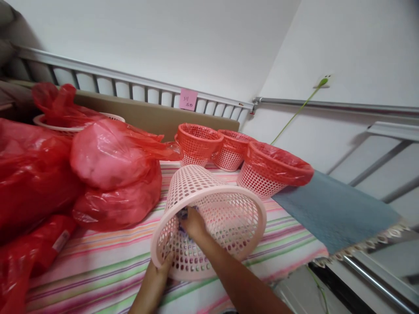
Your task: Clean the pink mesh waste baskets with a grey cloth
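Note:
A pale pink perforated plastic wastebasket [190, 182] lies on its side on the striped cloth, its mouth facing me. My left hand [164, 266] grips the rim at the lower left; some of its fingers are hidden behind the basket wall. Inside the basket, my right hand [194, 223] is closed on a crumpled dark blue patterned cloth [182, 213], held against the inner left wall. Behind it stand three similar baskets lined with red plastic bags: a left one [200, 141], a middle one [229, 150] and a right one [262, 174].
Bulging red plastic bags [114, 174] crowd the left side, near another pink basket's rim [114, 117]. A striped bedsheet [108, 257] covers the surface, with a blue fringed mat [340, 209] at right. A white rail carries a pink note [188, 99]. A green cord [296, 114] hangs from an outlet.

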Motion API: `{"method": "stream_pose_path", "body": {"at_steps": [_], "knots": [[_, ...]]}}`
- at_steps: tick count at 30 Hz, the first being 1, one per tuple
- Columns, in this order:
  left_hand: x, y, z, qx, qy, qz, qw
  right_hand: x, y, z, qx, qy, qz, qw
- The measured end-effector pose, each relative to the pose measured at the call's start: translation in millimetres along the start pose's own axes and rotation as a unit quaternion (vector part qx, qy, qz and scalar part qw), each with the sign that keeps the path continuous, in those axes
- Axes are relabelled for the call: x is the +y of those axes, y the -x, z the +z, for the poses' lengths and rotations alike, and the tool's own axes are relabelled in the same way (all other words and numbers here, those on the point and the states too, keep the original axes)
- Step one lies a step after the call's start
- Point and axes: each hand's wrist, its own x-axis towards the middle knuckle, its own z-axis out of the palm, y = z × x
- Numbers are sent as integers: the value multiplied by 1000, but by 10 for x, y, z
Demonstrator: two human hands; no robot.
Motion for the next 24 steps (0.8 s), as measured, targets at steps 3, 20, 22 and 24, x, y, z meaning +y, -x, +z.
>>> {"method": "stream_pose_path", "body": {"at_steps": [3, 20, 22, 24], "knots": [[15, -7, 11, 26, 32, 15, 999, -23, 563, 17, -4, -30, -16, 999], [16, 118, -39, 0, -2, -33, 999, -105, 134, 116, 46, -4, -20, 999], [8, 118, -40, -9, -6, -31, 999, -83, -143, 142, 50, 1, -13, 999], [3, 118, -29, -22, -9, -40, 999, -58, -382, 162, 54, 3, -19, 998]]}}
